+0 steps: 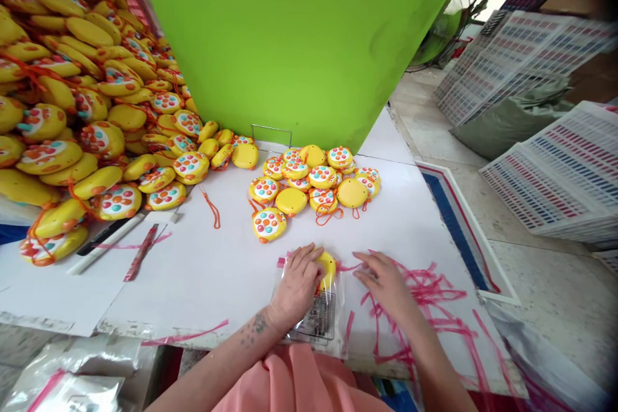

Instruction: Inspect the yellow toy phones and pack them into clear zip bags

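My left hand presses down on a clear plastic bag with a pink top edge and black print. Inside the bag, partly covered by my fingers, is a yellow rounded toy, plain back facing up. To the right, my right hand has thumb and forefinger around a thin pink plastic strip that runs from the bag's top edge. Just beyond the bag lies a group of yellow toys with coloured buttons and orange cords.
Torn pink strips lie tangled at the right. A large heap of yellow toys rises at the left, near a white-handled tool and a red cutter. A green board stands at the back. Plastic crates sit on the floor.
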The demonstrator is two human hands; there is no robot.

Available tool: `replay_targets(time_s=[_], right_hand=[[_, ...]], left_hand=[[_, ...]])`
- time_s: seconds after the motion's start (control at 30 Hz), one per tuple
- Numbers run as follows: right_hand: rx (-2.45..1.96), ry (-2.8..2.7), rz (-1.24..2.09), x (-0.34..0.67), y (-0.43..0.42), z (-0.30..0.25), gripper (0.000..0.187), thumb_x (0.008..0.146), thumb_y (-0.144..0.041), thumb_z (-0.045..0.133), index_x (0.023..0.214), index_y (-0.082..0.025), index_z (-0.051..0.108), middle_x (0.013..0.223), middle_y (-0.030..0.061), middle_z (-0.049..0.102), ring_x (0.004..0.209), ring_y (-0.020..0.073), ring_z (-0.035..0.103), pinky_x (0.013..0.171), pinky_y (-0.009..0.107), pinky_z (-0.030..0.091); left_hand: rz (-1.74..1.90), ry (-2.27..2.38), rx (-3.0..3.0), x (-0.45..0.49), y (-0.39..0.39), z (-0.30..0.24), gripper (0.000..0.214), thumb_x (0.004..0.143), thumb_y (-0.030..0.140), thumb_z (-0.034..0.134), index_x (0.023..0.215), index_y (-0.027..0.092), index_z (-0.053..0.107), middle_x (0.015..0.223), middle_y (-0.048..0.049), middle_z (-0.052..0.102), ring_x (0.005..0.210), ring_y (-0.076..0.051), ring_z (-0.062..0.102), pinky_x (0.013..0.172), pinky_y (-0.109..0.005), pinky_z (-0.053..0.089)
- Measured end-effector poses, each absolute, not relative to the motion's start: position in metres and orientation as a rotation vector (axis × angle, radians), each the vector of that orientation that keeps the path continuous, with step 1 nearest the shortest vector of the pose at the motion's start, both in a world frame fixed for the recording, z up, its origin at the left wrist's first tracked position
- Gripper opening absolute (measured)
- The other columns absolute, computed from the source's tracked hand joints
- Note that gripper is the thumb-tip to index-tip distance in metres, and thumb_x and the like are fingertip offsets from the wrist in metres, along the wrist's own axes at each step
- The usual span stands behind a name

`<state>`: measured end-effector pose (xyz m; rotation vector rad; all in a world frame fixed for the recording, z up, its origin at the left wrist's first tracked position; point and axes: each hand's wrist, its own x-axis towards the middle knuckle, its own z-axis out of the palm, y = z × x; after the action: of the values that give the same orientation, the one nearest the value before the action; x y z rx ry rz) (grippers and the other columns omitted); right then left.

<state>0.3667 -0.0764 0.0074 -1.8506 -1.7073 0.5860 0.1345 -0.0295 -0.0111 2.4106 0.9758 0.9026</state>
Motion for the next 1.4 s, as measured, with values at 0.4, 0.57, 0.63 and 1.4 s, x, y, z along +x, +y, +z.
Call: replay_targets(time_s=[0.4,0.57,0.63,1.4], right_hand=[[-2.371,-1.752,0.122,0.459,-0.069,0.011,0.024,0.082,-0.019,0.048,0.091,-0.019,0.070,0.083,0.0099,0.067,0.073,0.0240,0.060,0.069,0.037,0.046],[-2.144,-1.333,0.287,0.460,-0.081,0.032,0.041,0.085,-0.037,0.047,0.120,-0.020,0.060,0.100,0.0077,0.069,0.076,0.0208,0.064,0.070,0.034,0.050],[-2.037,-1.280,0.531,0.433,-0.081,0.035,0.042,0.086,-0.045,0.049,0.117,-0.019,0.061,0.090,0.0067,0.071,0.072,0.0201,0.065,0.068,0.033,0.051],[-1.671,-1.255,0.785,0.281,-0.071,0.011,0.042,0.096,-0.039,0.037,0.132,-0.023,0.047,0.094,0.0059,0.066,0.078,0.0188,0.062,0.071,0.032,0.051]], left_hand=[[0.900,0.995,2.407,0.133,-0.030,-0.016,0.011,0.092,0.012,0.044,0.092,0.019,0.052,0.131,-0.0090,0.056,0.132,-0.024,0.040,0.106,-0.052,0.037],[0.902,0.986,2.386,0.134,-0.030,-0.013,0.013,0.092,0.012,0.043,0.092,0.019,0.053,0.129,-0.0092,0.057,0.131,-0.024,0.041,0.105,-0.053,0.038],[0.894,0.996,2.342,0.134,-0.030,-0.012,0.012,0.092,0.013,0.044,0.092,0.019,0.054,0.130,-0.0094,0.056,0.131,-0.024,0.041,0.105,-0.053,0.038],[0.627,1.080,2.159,0.127,-0.028,0.033,0.003,0.088,0.021,0.057,0.091,0.021,0.057,0.091,-0.0044,0.066,0.090,-0.021,0.059,0.085,-0.037,0.046]])
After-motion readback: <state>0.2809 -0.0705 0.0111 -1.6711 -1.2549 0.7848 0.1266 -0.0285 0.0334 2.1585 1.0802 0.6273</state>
